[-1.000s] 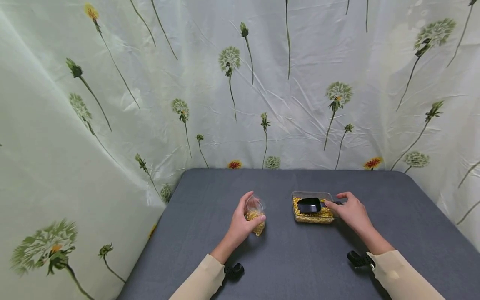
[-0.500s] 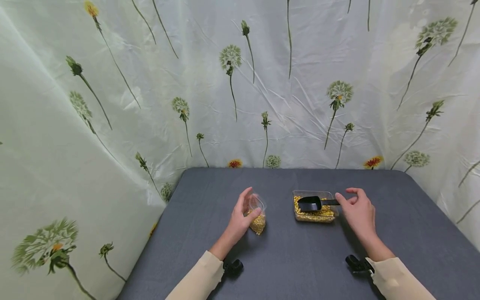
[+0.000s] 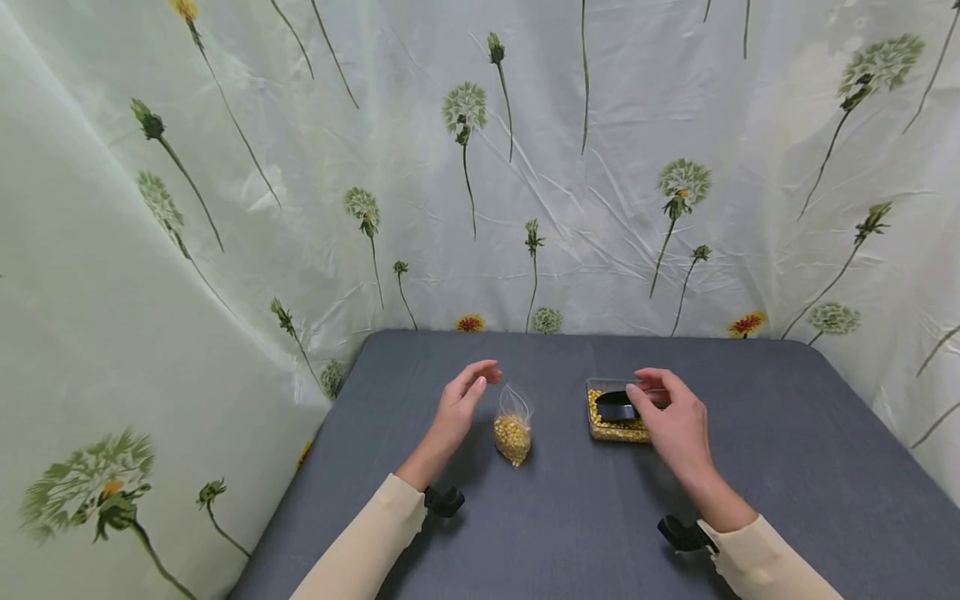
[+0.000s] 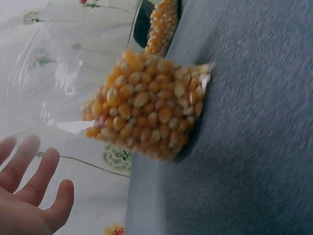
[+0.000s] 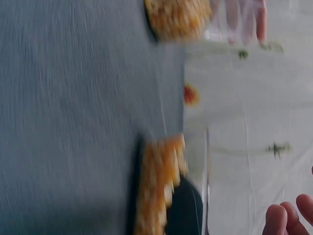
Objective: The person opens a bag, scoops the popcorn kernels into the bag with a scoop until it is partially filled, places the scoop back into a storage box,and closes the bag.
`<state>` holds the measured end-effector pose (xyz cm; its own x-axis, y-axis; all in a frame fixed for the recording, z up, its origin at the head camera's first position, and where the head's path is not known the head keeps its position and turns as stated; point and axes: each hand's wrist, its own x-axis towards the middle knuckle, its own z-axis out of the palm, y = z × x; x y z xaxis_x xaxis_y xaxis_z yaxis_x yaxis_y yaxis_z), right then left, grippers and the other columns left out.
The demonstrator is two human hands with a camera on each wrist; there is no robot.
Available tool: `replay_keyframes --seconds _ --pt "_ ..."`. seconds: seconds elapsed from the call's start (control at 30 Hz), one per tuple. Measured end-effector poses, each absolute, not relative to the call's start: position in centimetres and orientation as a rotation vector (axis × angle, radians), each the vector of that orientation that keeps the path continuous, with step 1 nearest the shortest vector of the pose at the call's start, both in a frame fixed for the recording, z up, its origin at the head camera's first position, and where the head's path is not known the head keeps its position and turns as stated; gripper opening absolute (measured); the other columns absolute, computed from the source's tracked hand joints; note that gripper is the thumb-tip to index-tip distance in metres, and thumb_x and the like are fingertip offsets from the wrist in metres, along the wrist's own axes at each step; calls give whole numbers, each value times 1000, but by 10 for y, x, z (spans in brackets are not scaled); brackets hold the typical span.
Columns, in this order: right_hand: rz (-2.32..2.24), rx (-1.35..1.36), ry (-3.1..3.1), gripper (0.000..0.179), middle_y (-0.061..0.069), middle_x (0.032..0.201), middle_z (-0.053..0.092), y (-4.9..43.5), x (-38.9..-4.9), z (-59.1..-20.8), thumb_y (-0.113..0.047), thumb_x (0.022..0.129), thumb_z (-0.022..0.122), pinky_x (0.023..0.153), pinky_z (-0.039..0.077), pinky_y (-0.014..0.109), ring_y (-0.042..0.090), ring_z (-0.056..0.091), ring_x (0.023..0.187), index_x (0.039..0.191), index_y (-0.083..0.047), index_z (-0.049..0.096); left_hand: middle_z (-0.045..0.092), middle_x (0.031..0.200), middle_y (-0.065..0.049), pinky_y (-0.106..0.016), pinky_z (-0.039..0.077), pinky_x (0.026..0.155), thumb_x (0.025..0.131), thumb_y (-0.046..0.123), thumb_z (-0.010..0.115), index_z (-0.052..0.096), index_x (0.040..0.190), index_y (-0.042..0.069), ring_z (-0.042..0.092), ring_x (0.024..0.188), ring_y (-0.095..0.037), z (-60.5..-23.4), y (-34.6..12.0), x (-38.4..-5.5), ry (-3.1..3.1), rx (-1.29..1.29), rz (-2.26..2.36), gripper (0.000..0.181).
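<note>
A clear plastic bag of corn kernels (image 3: pixel 513 437) stands upright on the grey table, its top loosely open. My left hand (image 3: pixel 453 408) is just left of it, fingers relaxed and holding nothing; the left wrist view shows the hand (image 4: pixel 36 196) apart from the bag (image 4: pixel 146 107). To the right sits a clear rectangular container (image 3: pixel 617 435) of corn kernels, with a black scoop (image 3: pixel 617 408) lying on them. My right hand (image 3: pixel 677 425) is above the container's right side, hiding the scoop's handle; in the right wrist view its loosely bent fingers (image 5: pixel 288 220) are clear of the scoop (image 5: pixel 185 208).
The grey table (image 3: pixel 555 533) reaches back to a white curtain (image 3: pixel 337 125) printed with dandelions, which also hangs along the left side. A black strap (image 3: pixel 446 502) is on the left wrist and another strap (image 3: pixel 684 533) on the right.
My left hand has let go of the bag and moved left, away from it. My right hand has released the scoop's handle, lifted, and shifted left over the container.
</note>
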<state>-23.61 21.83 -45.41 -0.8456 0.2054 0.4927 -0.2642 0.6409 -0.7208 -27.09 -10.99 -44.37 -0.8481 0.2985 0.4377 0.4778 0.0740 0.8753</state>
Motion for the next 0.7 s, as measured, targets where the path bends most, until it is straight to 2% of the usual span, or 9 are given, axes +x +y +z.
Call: replay_keyframes --seconds 0.2,0.33,0.53,0.7 --pt "1231 233 -2350 27 -2 104 68 179 -231 -465 -31 96 71 72 46 27 15 64 90 117 -15 68 64 125 -20 -52 39 106 108 10 48 59 136 5 57 123 -29 -465 -114 -294 -2288 -740 -1962 31" --pt "1315 307 -2355 26 -3 105 69 158 -228 -470 -31 94 74 70 48 29 12 63 90 116 -19 68 64 127 -18 -48 40 106 107 16 53 61 135 8 58 122 -26 -472 -114 -305 -2317 -755 -2008 31" --pt "1389 377 -2383 23 -4 104 67 131 -222 -474 -37 93 74 70 49 32 10 61 88 112 -25 69 65 128 -12 -47 43 103 106 19 55 63 133 6 59 119 -24 -476 -115 -306 -2369 -766 -1991 31" --pt "1411 431 -2394 25 -2 101 67 113 -220 -481 -35 91 77 70 52 31 9 63 82 109 -19 73 62 134 -12 -48 43 103 106 23 55 61 135 3 58 122 -24 -478 -115 -304 -2423 -793 -1954 36"
